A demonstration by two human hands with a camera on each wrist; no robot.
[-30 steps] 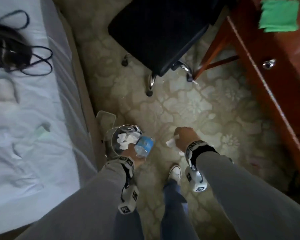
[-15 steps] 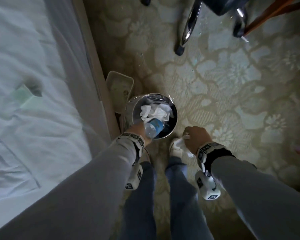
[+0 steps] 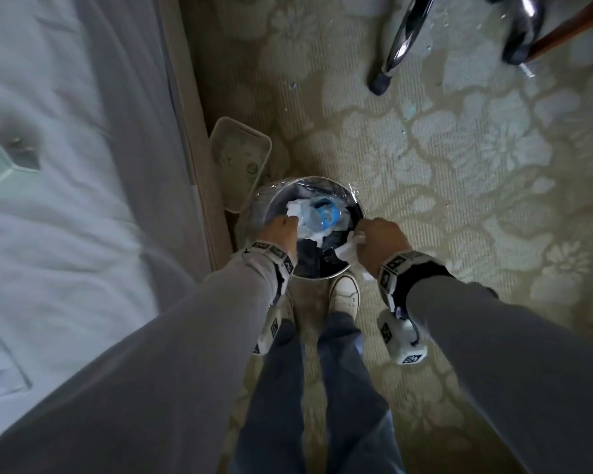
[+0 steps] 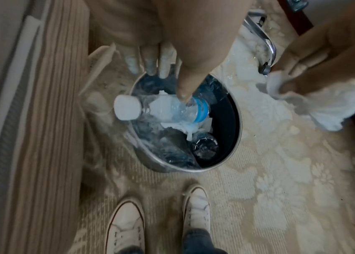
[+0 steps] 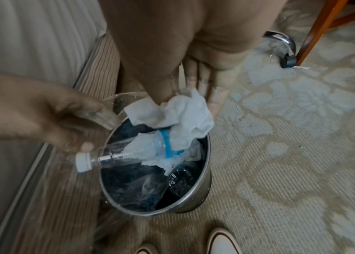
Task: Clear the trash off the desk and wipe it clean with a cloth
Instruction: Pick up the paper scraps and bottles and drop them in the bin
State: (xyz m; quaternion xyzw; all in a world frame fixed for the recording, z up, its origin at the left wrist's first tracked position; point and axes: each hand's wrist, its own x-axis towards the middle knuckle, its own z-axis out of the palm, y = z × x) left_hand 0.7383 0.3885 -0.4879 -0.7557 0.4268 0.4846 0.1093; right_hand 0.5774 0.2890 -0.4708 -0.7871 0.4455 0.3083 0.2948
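Observation:
A round metal trash bin (image 3: pixel 308 277) with a clear liner stands on the carpet by my feet. A clear plastic bottle (image 3: pixel 319 217) with a blue label lies slanted on the tissues in it, its white cap (image 4: pixel 127 107) sticking out over the rim. My left hand (image 3: pixel 286 222) hovers over the bin's left side with fingers straight; only the thumb tip (image 4: pixel 184 96) meets the bottle. My right hand (image 3: pixel 363 234) pinches a crumpled white tissue (image 5: pixel 185 116) over the bin's right rim. A second bottle (image 4: pixel 204 147) sits deeper in the bin.
The bed (image 3: pixel 65 234) and its frame run along the left. A pale plastic tray (image 3: pixel 240 162) leans against the frame behind the bin. Chrome chair legs (image 3: pixel 397 46) and a wooden desk leg (image 3: pixel 572 32) stand at the far right. White sneakers (image 3: pixel 344 292) touch the bin's near side.
Both hands moved in over the bin. The left hand's fingers opened and the bottle dropped onto the tissues. The right hand brought its tissue up to the rim.

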